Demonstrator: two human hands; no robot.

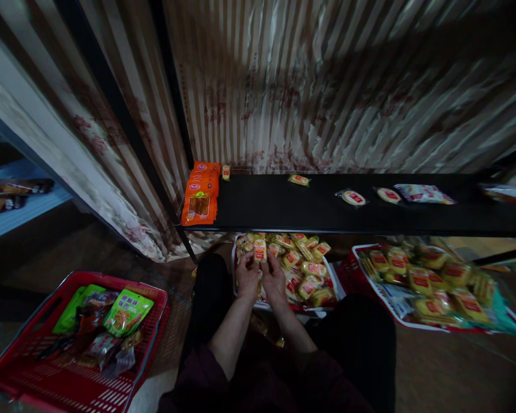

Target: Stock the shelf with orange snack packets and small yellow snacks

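Between my left hand (pixel 247 274) and my right hand (pixel 273 276), a small yellow snack packet (pixel 260 250) with a red-and-white label is held upright by the fingertips. Both hands are closed on it, one from each side. Directly beneath them stands a basket (pixel 336 281) with a white rim, filled with similar yellow packets (pixel 313 268). In front of the hands runs a black shelf (pixel 258 206). One yellow packet (pixel 226 172) stands at its back left, and another yellow packet (pixel 300 180) lies farther right.
Orange snack bags (pixel 200 195) are stacked at the shelf's left end. Two round white packets (pixel 353 198) and a white-and-pink bag (pixel 424 194) lie rightward. A red basket (pixel 155 287) of mixed snacks stands at left; another basket (pixel 356 275) of yellow packets is at right. A striped curtain (pixel 275 86) hangs behind.
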